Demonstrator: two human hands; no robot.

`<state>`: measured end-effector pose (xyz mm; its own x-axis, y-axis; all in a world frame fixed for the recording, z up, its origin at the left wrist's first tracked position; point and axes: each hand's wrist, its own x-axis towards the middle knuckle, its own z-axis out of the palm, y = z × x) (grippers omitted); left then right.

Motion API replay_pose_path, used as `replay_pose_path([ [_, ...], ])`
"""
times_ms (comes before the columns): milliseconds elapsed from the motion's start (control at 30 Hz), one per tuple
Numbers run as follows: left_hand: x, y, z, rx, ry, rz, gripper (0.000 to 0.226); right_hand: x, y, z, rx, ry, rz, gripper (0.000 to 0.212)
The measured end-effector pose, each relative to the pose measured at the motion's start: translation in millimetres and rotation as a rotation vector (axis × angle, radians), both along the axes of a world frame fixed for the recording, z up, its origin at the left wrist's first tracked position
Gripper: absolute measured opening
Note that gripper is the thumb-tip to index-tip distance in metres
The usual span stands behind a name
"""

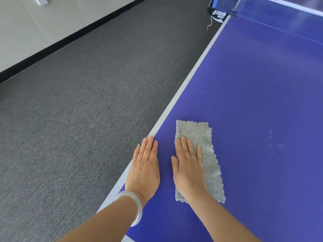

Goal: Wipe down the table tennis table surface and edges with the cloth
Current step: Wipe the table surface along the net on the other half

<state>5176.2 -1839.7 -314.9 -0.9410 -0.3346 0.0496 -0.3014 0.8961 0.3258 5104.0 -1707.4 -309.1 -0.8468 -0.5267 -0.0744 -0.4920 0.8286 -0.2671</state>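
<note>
A folded grey cloth (pixel 201 137) lies flat on the blue table tennis table (pixel 253 95), near its white left side edge (pixel 183 86). My right hand (pixel 188 170) presses flat on the cloth's left half with straight fingers. To its left, my left hand (pixel 145 166) rests flat on the bare table surface right at the white edge line, fingers straight and together. A pale bangle (pixel 134 205) sits on my left wrist.
The net (pixel 258 13) and its black clamp post (pixel 218 13) stand at the far end of the table side. Faint pale smudges (pixel 274 142) mark the blue surface to the right of the cloth. Grey carpet (pixel 78 110) runs along the table's left, up to a wall with a black skirting.
</note>
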Motion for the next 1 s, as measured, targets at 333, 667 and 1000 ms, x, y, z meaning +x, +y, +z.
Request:
replay_pose_path([
  [333,-0.2,-0.1,1.2,-0.058,-0.053,-0.001,0.059,-86.0,-0.3,-0.5,0.127,0.074,0.124,0.060],
  [667,-1.7,5.6,12.2,-0.088,-0.115,0.021,0.062,-111.8,41.5,-5.1,0.085,0.123,0.356,0.056],
  [1000,-5.2,7.6,13.8,-0.082,-0.125,0.048,0.059,-99.4,4.8,-3.9,0.040,0.088,0.211,0.061],
])
